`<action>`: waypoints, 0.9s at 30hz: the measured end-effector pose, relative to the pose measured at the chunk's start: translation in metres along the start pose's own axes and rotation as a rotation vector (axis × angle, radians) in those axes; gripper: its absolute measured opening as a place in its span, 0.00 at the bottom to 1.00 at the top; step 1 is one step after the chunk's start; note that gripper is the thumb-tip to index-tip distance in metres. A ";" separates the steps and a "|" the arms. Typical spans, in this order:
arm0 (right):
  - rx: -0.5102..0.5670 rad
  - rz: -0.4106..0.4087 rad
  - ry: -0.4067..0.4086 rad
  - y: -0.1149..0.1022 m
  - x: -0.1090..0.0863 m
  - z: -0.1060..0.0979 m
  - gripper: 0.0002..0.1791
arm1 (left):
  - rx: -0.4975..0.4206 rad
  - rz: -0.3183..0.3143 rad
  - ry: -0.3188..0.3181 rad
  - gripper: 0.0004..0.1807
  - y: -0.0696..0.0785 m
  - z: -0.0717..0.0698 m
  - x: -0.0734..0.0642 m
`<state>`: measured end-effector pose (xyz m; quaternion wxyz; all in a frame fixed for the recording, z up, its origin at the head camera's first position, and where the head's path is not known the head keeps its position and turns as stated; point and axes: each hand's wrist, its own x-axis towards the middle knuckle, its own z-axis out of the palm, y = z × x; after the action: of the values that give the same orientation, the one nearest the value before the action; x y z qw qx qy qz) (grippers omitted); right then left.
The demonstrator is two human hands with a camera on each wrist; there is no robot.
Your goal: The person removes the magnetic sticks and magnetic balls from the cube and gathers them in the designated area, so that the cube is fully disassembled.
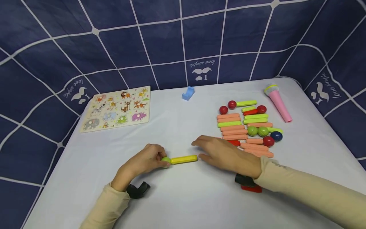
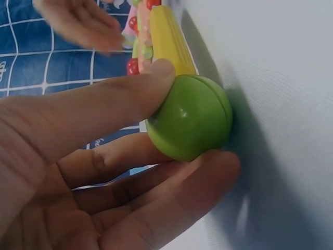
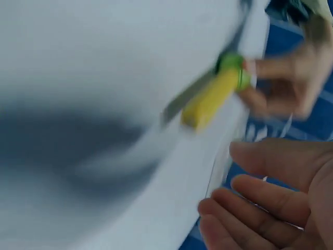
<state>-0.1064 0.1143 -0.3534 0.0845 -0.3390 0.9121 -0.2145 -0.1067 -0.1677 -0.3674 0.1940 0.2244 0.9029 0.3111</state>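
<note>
Thumb and fingers of my left hand (image 1: 144, 161) pinch a light green ball (image 2: 190, 117) close over the white tabletop. A yellow ridged stick (image 1: 184, 159) extends rightward from the ball, its near end against it. My right hand (image 1: 224, 154) hovers just right of the stick's far end, holding nothing, its fingers loosely extended. In the right wrist view the stick (image 3: 208, 104) points toward this hand, with a space between them.
Several orange, lime and red sticks (image 1: 234, 132) and red, green and blue balls (image 1: 276, 136) lie at right, near a pink toy microphone (image 1: 280, 105). An animal puzzle board (image 1: 117, 109) lies back left. A small blue curved piece (image 1: 188, 93) sits at the back.
</note>
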 end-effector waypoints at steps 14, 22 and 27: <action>-0.161 -0.219 -0.071 -0.032 0.034 0.044 0.13 | -0.035 0.003 0.006 0.08 0.000 0.001 -0.001; -0.181 -0.170 -0.084 -0.020 0.001 0.018 0.14 | -0.019 -0.008 -0.009 0.09 0.005 0.001 0.001; -0.122 -0.052 -0.045 0.009 -0.045 -0.011 0.17 | -0.020 -0.026 -0.010 0.10 0.004 0.001 -0.001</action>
<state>-0.0808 0.1541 -0.3476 0.0785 -0.3719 0.9122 -0.1532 -0.1040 -0.1651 -0.3648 0.2046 0.2121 0.9016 0.3166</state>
